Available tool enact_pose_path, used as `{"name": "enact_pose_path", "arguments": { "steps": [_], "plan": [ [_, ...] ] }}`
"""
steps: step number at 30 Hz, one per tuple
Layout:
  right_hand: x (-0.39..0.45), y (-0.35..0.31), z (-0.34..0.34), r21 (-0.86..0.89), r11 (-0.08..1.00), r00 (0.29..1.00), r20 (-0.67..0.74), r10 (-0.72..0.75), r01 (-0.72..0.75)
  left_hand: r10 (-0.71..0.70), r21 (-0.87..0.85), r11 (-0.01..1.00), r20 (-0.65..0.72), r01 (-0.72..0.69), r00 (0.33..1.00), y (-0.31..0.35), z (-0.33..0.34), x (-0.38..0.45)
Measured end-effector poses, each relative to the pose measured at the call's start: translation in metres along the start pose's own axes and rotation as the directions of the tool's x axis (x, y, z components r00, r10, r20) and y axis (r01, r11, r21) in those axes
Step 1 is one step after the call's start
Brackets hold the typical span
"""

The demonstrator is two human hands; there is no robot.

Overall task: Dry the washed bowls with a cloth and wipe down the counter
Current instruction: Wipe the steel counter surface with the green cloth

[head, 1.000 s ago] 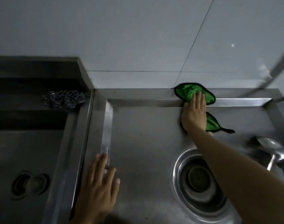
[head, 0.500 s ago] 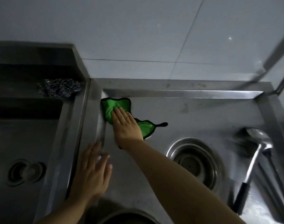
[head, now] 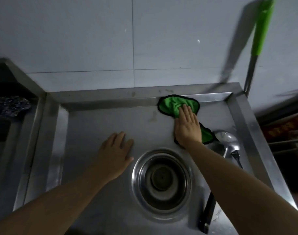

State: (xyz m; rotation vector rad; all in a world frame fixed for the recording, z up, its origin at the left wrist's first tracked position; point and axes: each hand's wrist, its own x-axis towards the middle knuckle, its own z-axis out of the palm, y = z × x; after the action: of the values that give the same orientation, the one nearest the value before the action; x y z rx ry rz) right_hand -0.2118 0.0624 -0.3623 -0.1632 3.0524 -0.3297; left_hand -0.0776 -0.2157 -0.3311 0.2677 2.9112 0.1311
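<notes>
A green cloth with a black edge (head: 173,106) lies flat on the steel counter (head: 97,126) near its back right corner. My right hand (head: 187,126) presses down on the cloth with fingers flat and together. My left hand (head: 116,150) rests palm down on the bare counter, left of the bowls, holding nothing. Stacked steel bowls (head: 161,182) stand in the middle of the counter, in front of both hands.
A steel ladle (head: 226,141) and a black-handled utensil (head: 207,212) lie at the right. A raised rim (head: 110,94) runs along the back. A steel scourer (head: 7,106) sits by the sink at the left. A green-handled tool (head: 260,31) leans on the wall.
My right hand slid the cloth from the left side of the counter to the back right. My left hand moved right, off the left rim, toward the bowls.
</notes>
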Motion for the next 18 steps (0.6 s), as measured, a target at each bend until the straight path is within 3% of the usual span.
{"name": "enact_pose_path", "arguments": {
  "steps": [4, 7, 12, 15, 18],
  "plan": [
    [0.002, 0.011, -0.001, 0.064, 0.974, 0.976, -0.013, 0.217, -0.215, -0.063, -0.043, 0.997, 0.091, 0.067, 0.994, 0.013, -0.011, 0.019],
    [-0.005, -0.02, 0.009, 0.105, 0.964, 0.968, -0.027, 0.249, -0.245, -0.047, -0.032, 0.998, 0.035, 0.048, 0.998, 0.014, -0.012, 0.018],
    [-0.022, -0.108, 0.032, 0.094, 0.995, 0.998, 0.049, -0.033, 0.029, -0.008, -0.026, 1.0, -0.065, 0.006, 0.998, 0.01, -0.004, 0.017],
    [-0.016, -0.138, 0.039, 0.099, 0.967, 0.966, 0.088, -0.242, 0.234, 0.002, -0.047, 0.999, -0.126, -0.008, 0.992, 0.006, 0.0, 0.014],
    [-0.008, -0.131, 0.039, 0.133, 0.931, 0.93, 0.097, -0.355, 0.341, -0.025, -0.055, 0.998, -0.143, 0.017, 0.989, 0.006, 0.005, 0.012]
  ]
}}
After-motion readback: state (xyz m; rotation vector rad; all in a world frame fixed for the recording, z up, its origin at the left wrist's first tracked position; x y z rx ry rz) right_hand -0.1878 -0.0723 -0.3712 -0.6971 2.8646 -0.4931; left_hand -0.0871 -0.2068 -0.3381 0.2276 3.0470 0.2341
